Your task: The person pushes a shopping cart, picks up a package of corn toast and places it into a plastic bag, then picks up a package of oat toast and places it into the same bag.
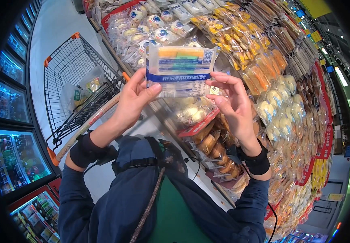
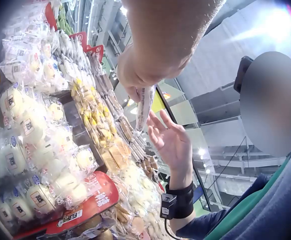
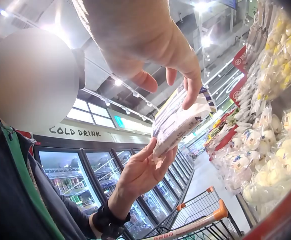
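Note:
A clear bread package [image 1: 181, 67] with a blue band of printed text is held up in the middle of the head view. The left hand [image 1: 132, 99] pinches its left edge, thumb on the printed side. At its right edge is the right hand [image 1: 233, 105], fingers slightly bent and spread, the fingertips at the wrapper. In the right wrist view the package [image 3: 178, 122] slants between the left hand [image 3: 140, 172] below and the right hand [image 3: 140, 45] above. The left wrist view shows the package [image 2: 144, 106] edge-on, the right hand [image 2: 173, 142] beside it with relaxed fingers.
Packaged buns and breads [image 1: 239, 36] fill the shelves ahead and to the right, with red label strips. A wire shopping cart [image 1: 75, 77] stands at the left, holding a plastic bag [image 1: 73, 97]. Glass-door drink coolers [image 1: 14, 158] line the far left.

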A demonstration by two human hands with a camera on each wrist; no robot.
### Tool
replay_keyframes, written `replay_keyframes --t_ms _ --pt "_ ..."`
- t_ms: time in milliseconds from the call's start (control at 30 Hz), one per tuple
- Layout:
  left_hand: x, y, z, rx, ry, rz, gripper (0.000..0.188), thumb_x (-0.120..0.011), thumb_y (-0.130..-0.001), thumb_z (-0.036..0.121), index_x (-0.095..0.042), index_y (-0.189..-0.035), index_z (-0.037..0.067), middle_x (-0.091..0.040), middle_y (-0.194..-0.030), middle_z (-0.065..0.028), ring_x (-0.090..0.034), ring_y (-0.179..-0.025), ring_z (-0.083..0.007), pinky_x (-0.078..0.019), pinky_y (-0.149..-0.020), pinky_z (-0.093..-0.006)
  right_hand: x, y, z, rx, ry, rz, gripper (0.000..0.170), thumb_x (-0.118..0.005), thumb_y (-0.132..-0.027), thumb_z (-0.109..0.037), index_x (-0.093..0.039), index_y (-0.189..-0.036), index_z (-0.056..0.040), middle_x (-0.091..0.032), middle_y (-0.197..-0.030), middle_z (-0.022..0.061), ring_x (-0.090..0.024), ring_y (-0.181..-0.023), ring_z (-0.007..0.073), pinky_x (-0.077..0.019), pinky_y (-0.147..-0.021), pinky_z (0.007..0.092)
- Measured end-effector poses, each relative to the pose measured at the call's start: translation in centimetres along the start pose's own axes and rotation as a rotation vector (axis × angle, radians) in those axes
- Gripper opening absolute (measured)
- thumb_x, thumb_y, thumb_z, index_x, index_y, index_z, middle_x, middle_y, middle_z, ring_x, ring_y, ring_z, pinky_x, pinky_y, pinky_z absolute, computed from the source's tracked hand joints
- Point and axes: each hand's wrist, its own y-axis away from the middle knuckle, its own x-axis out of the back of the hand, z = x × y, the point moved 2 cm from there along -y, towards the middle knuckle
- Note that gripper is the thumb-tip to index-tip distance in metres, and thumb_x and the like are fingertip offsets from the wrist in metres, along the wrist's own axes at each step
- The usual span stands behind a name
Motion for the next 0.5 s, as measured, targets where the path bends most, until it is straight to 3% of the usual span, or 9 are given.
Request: replay_keyframes --t_ms 100,200,500 --pt "-0.01 0.03 -0.05 0.001 -0.001 0.003 0.039 -0.056 -0.086 0.010 -0.040 -0.121 0.003 -0.054 -0.111 -0.0075 -0.052 -0.103 -0.0123 -0.0428 -0.089 -0.0280 0.00 0.01 0.04 0.005 0.006 -0.004 0.036 -0.051 -0.082 0.003 -0.041 -0.117 -0.0025 -0.041 -0.123 0.0086 -0.043 -0.112 0.0159 -0.0416 -0.088 0.0310" --pt "0.01 -0.02 -0.33 0.006 0.016 0.009 0.039 -0.056 -0.086 0.010 -0.040 -0.121 0.003 -0.054 -0.112 -0.0074 -0.052 -0.103 -0.0122 -0.0428 -0.089 -0.0280 0.07 0.02 0.17 0.008 0.058 -0.004 0.037 -0.052 -0.083 -0.004 -0.039 -0.118 -0.0013 -0.039 -0.128 0.0148 -0.044 -0.115 0.0243 -0.0428 -0.090 0.0358" --pt "0.02 -0.04 -0.20 0.015 0.002 -0.006 0.040 -0.057 -0.086 0.011 -0.039 -0.121 0.003 -0.053 -0.113 -0.0077 -0.052 -0.104 -0.0125 -0.0428 -0.089 -0.0280 0.16 -0.02 0.42 0.001 0.052 -0.012 0.036 -0.053 -0.084 -0.007 -0.040 -0.118 -0.0024 -0.039 -0.128 0.0145 -0.044 -0.115 0.0246 -0.0425 -0.090 0.0362"
